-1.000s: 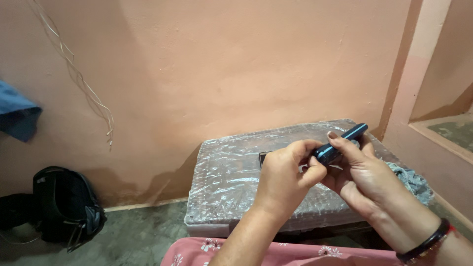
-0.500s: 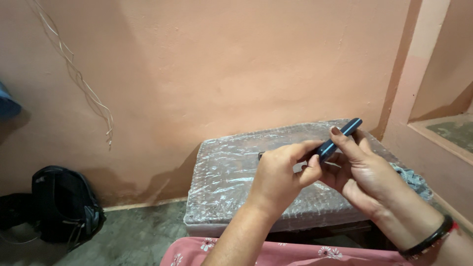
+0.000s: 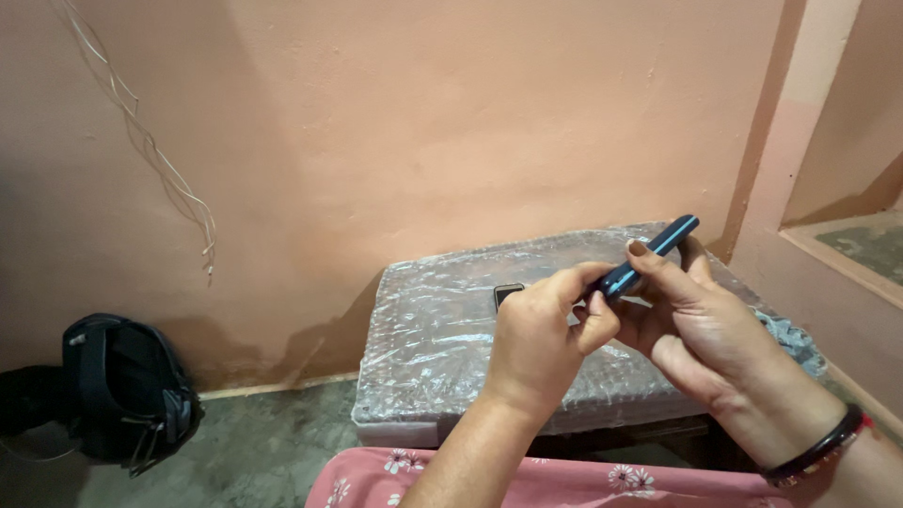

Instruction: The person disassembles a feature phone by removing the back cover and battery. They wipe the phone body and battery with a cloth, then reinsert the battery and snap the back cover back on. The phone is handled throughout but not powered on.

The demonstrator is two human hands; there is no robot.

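Both hands hold a slim dark blue device, seen edge-on, above a plastic-wrapped table. My right hand cradles it from below, with the thumb pressed on its upper edge. My left hand pinches the device's near end between thumb and fingers. A small dark rectangular piece lies on the table just behind my left hand. A dark bangle circles my right wrist.
A black backpack sits on the grey floor at the left against the peach wall. Thin twisted wires hang down that wall. A ledge juts out at the right. Pink flowered cloth covers my lap.
The view has shifted slightly; a blue cloth at the far left has left the frame. The device has tilted a little more upward at its far end. Both hands keep their hold.
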